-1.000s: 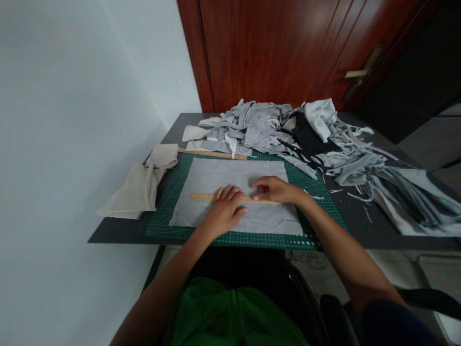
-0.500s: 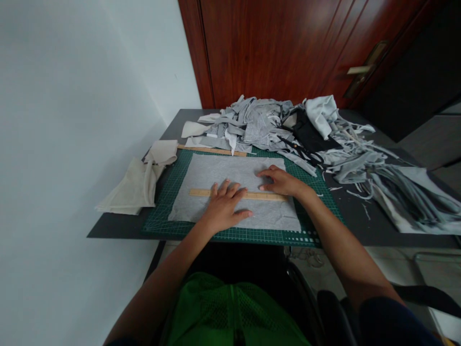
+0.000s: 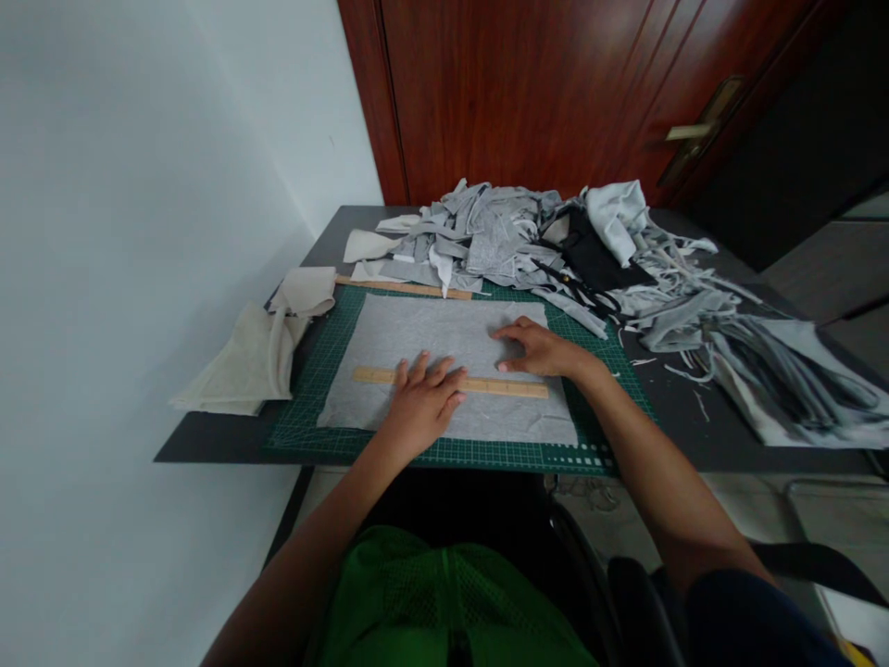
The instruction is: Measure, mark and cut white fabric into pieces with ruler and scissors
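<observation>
A sheet of grey cloth [image 3: 444, 324] lies flat on a green cutting mat [image 3: 312, 371]. Across it runs a wooden ruler [image 3: 507, 386], slightly slanted. My left hand [image 3: 420, 403] rests over the ruler's left half, fingers stretched across it and thumb drawn in beside the near edge. On the cloth's right side is my right hand [image 3: 532, 350], just beyond the ruler's right end. Its thumb and forefinger are apart with nothing between them; the other fingers are partly hidden.
Cloth scraps [image 3: 500, 232] are heaped along the back of the dark table [image 3: 215, 440]. Black scissors [image 3: 580, 289] and a second wooden ruler [image 3: 409, 288] lie at the mat's far edge. Folded cream cloth [image 3: 256, 357] sits left, a pile of grey strips [image 3: 798, 380] right.
Under my left hand the ruler has shifted a little left, its right end coming nearer to me. My left thumb has drawn in towards the fingers. The right hand stays about where it was.
</observation>
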`<state>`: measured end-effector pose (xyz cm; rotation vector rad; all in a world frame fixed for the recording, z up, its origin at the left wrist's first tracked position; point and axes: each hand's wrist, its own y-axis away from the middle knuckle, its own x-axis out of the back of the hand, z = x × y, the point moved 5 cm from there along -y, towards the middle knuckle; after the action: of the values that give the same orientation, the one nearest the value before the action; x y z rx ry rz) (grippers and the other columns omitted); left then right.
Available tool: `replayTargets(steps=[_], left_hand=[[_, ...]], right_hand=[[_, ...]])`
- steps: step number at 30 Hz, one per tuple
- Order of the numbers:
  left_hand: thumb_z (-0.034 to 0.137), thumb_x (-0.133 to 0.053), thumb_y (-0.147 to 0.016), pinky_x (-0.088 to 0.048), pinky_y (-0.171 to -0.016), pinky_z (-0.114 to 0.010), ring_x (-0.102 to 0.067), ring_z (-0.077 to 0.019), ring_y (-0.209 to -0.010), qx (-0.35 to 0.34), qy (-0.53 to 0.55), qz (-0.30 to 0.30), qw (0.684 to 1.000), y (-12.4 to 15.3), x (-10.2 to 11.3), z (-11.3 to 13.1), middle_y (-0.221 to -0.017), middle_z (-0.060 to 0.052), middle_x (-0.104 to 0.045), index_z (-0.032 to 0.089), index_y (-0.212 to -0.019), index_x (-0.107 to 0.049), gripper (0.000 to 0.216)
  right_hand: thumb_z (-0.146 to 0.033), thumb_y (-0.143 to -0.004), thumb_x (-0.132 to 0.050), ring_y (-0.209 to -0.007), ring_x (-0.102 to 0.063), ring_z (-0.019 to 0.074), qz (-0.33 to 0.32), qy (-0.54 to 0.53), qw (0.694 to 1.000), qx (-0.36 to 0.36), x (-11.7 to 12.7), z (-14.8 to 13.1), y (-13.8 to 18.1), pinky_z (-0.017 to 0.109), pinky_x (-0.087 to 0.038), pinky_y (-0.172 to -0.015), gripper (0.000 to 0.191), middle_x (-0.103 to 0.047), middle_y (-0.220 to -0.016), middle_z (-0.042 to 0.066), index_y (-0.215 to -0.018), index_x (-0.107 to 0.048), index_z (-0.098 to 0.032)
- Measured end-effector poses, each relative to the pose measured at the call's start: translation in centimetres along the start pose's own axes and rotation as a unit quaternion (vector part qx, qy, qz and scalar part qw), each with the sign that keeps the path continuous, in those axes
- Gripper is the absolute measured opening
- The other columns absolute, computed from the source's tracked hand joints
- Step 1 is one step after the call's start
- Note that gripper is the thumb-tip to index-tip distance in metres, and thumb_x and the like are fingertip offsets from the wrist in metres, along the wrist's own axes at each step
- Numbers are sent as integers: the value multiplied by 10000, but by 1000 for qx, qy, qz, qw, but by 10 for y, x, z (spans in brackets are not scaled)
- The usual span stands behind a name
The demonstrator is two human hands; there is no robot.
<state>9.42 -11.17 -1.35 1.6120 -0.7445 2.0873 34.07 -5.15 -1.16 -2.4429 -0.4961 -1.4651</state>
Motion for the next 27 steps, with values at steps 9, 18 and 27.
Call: replayTargets(steps=[9,18,27], left_hand=[[389,-389,-1077,-186,-1216,-701,-302,-387,-1519,8,2,3,1000,-2,1,1,-1565,-15,-509,325,-1493,-526,442],[395,-374,-1081,-174,-1212,-712,-288,-392,-1527,15,2,-1,1000,-8,0,-3,-1584,-10,-491,327,-1499,-519,448],[420,-394,-1077,-200,-1209,-688,-305,-397,-1515,22,-20,4,1000,-9,1,-3,-1588,-9,-489,321,-1502,-516,453]], right_hand=[[-463,-836,-801,-1121,-605,324,26,0,1000,-8,-5,12,-3,526,-496,-1031,599,-565,-1210,125,-1381,-646,-268],[-495,-870,-768,-1214,-561,348,21,-5,1000,6,-5,17,-7,568,-435,-1088,609,-562,-1250,145,-1405,-619,-246],[-562,-870,-746,-1236,-551,343,37,-9,999,30,-5,22,-9,572,-414,-1104,629,-575,-1257,138,-1404,-613,-257]])
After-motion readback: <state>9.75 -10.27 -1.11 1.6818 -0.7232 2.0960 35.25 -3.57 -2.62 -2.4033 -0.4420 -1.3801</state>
